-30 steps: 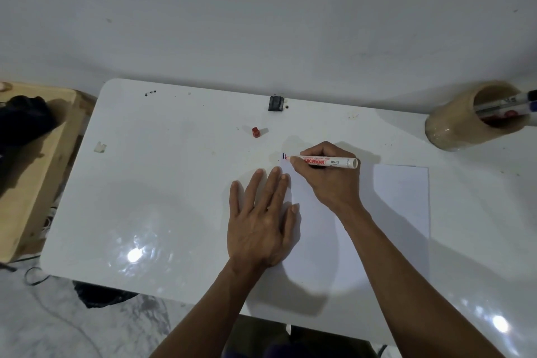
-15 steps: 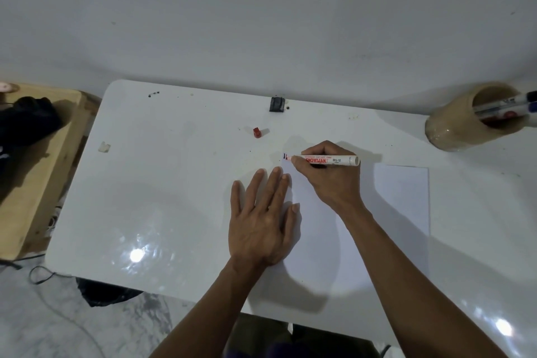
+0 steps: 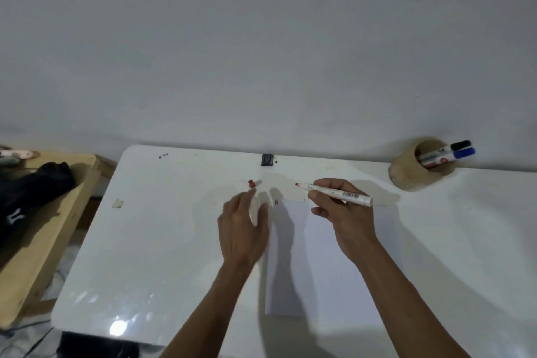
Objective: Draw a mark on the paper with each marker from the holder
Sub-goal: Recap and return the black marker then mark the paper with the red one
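My right hand (image 3: pixel 343 212) holds an uncapped red marker (image 3: pixel 334 192) above the far edge of the white paper (image 3: pixel 334 264), tip pointing left. Small dark marks (image 3: pixel 276 202) sit at the paper's far left corner. My left hand (image 3: pixel 244 229) is lifted off the paper, blurred, fingers apart, stretched toward the red cap (image 3: pixel 251 182) on the table just beyond its fingertips. The tan round holder (image 3: pixel 406 171) lies tilted at the far right with a black-capped marker (image 3: pixel 456 146) and a blue-capped marker (image 3: pixel 462 153) in it.
The white table (image 3: pixel 162 241) stands against a grey wall. A small black object (image 3: pixel 267 159) sits at its far edge, and a bit of tape (image 3: pixel 117 203) near the left edge. A wooden bench (image 3: pixel 43 229) with black cloth (image 3: pixel 32 186) stands left.
My right hand lifted the marker off the paper and drew it to the right. My left hand rose from the paper and moved toward the red cap. The camera tilted up.
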`<action>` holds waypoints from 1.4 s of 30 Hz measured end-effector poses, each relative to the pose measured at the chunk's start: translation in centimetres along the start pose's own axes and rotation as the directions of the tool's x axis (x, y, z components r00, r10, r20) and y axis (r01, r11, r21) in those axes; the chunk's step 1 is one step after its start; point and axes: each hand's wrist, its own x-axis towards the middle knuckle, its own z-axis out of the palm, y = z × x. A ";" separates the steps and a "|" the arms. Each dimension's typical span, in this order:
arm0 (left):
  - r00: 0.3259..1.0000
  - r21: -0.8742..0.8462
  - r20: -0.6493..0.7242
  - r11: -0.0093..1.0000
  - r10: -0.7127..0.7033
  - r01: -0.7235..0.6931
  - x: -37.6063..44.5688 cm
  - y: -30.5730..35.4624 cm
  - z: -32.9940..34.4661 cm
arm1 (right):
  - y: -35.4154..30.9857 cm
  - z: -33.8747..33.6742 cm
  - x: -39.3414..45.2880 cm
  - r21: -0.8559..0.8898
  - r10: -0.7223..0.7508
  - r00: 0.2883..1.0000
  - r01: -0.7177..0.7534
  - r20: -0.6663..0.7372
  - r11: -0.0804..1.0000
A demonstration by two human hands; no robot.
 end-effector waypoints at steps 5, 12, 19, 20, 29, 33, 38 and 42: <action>0.991 0.178 0.131 0.984 -0.036 0.012 5.8 1.0 -0.5 | -0.2 -0.6 -0.6 -0.002 -0.010 0.999 0.010 -0.046 1.000; 0.982 0.347 0.187 0.936 -0.004 -0.062 6.9 -0.1 -0.2 | 0.1 -1.1 -0.9 -0.022 0.020 0.996 -0.022 -0.089 1.000; 0.982 0.024 0.176 0.997 -0.070 0.067 3.8 -0.7 -2.8 | -0.8 0.4 -3.4 0.000 -0.022 0.995 0.022 -0.098 1.000; 0.984 -0.148 0.162 0.984 -0.077 0.101 2.9 -0.3 -3.6 | -1.1 0.8 -4.1 -0.011 -0.039 0.994 0.039 -0.099 0.999; 0.968 -0.722 0.238 0.651 -0.083 0.233 -5.5 1.6 -9.2 | -2.3 3.9 -11.2 -0.116 -0.211 0.976 0.204 -0.050 0.972; 0.966 -0.743 0.254 0.632 -0.037 0.220 -7.9 1.3 -10.2 | -1.7 4.3 -13.6 -0.125 -0.228 0.973 0.221 -0.045 0.967; 0.965 -0.736 0.261 0.649 0.009 0.192 -9.6 0.3 -11.0 | -0.9 4.7 -15.8 -0.187 -0.240 0.970 0.230 -0.033 0.955; 0.961 -0.723 0.266 0.675 0.075 0.148 -9.9 0.2 -11.4 | -1.0 4.8 -16.7 -0.213 -0.239 0.971 0.228 -0.027 0.950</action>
